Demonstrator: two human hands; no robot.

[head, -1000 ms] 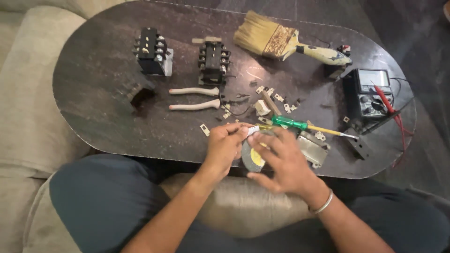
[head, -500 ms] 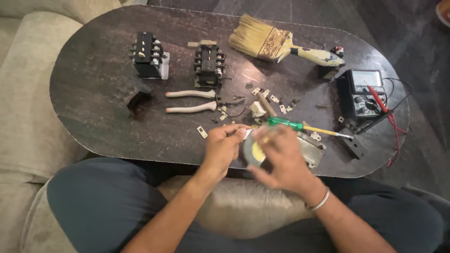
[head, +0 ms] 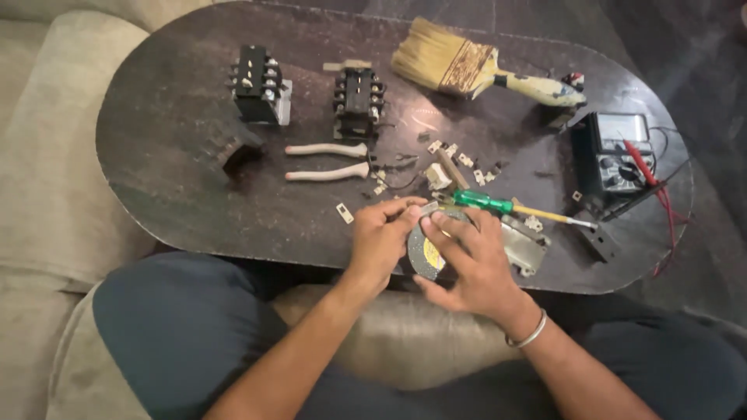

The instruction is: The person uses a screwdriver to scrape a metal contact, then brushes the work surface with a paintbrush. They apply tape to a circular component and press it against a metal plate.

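Observation:
Both of my hands meet at the near edge of a dark oval table (head: 171,171). My right hand (head: 475,260) grips a round grey disc (head: 426,250) with a yellow centre, held on edge. My left hand (head: 385,237) pinches a small pale piece against the disc's upper rim; what the piece is I cannot tell. A screwdriver (head: 506,208) with a green handle and yellow shaft lies just beyond my right fingers. A grey metal bracket (head: 529,247) lies to the right of my right hand.
Farther back lie pliers (head: 331,161) with pale handles, two black contactor blocks (head: 261,84) (head: 358,95), a wide paintbrush (head: 475,70), several small loose metal parts (head: 459,162), and a black multimeter (head: 618,155) with red leads at right. A beige sofa (head: 47,179) flanks the table.
Both hands stay together on the disc at the table's near edge, with only slight finger shifts. The camera view has drifted a little.

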